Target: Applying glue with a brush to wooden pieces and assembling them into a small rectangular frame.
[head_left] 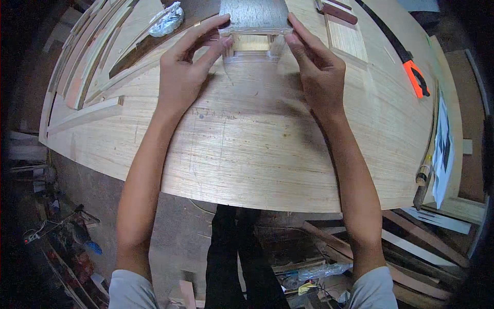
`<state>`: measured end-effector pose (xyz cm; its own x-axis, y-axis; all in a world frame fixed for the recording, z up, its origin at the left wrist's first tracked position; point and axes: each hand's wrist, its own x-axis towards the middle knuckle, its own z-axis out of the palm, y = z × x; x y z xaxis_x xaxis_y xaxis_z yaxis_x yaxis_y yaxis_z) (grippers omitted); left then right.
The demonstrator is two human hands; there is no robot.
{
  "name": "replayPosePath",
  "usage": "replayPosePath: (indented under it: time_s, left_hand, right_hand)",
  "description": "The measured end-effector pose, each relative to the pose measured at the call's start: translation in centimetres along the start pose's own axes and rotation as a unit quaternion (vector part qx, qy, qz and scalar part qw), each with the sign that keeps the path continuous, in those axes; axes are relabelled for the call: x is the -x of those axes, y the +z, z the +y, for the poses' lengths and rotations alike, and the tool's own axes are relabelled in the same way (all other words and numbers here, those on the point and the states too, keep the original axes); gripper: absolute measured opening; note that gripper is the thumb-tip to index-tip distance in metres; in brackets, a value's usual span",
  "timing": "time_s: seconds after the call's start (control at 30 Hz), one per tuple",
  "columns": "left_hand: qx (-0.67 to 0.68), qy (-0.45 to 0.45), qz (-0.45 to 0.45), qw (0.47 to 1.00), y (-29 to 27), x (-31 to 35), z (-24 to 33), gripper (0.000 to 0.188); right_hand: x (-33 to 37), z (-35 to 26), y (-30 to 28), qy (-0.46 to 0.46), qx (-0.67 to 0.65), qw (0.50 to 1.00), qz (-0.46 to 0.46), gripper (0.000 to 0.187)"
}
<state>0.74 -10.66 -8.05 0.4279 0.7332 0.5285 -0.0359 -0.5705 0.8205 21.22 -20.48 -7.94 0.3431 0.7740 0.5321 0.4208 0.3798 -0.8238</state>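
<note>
Two hands: left hand (184,74) at upper centre-left, right hand (323,74) at upper centre-right, roughly mirrored; both forearms rise from the lower edge, short grey sleeves (129,289) at the elbows.
Finger pose: index fingers reach toward the top edge of the frame, thumbs lower and turned inward.
Grip: narrow pinch on each side, thumb and fingers on opposite side edges of a dark-topped wooden piece (254,16).
Held piece: top centre of the frame, cut by its upper edge; dark, grained, slightly shiny face; pale wood strip (251,43) showing below it between the hands. Cannot tell whether it rests on the wood beneath.
Worktop: pale plywood-like sheet (257,170), streaked grain, small dark marks; front edge bowed by the lens.
Upper left: long wood strips (85,85); crumpled clear plastic bundle (168,21); short pale batten (87,114) lower down.
Upper right: reddish-brown block-shaped tool (338,11) near a pale board (347,41); handsaw (414,77), dark blade, orange handle.
Right edge: white paper sheet (441,154) beside a wooden-handled tool (424,172).
Lower right: timber lengths (427,239) below the worktop.
Obstruction: fingers cover the piece's side edges.
</note>
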Motion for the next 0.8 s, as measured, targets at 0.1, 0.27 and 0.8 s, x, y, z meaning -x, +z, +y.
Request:
replayPosePath:
  time_s: [0.1,0.27,0.8]
  left_hand:
    - [0.003,-0.002,0.005,1.000,0.11,-0.04,0.21,0.040]
    - [-0.013,-0.004,0.003,1.000,0.10,0.01,0.27,0.040]
    - [-0.009,0.010,0.010,1.000,0.05,-0.05,0.05,0.038]
  right_hand:
    - [-0.09,0.04,0.02,-0.006,-0.034,0.999,0.003,0.038]
    - [0.06,0.11,0.26,0.001,-0.021,1.000,0.013,0.036]
    - [0.02,-0.12,0.48,-0.011,-0.021,0.999,0.029,0.032]
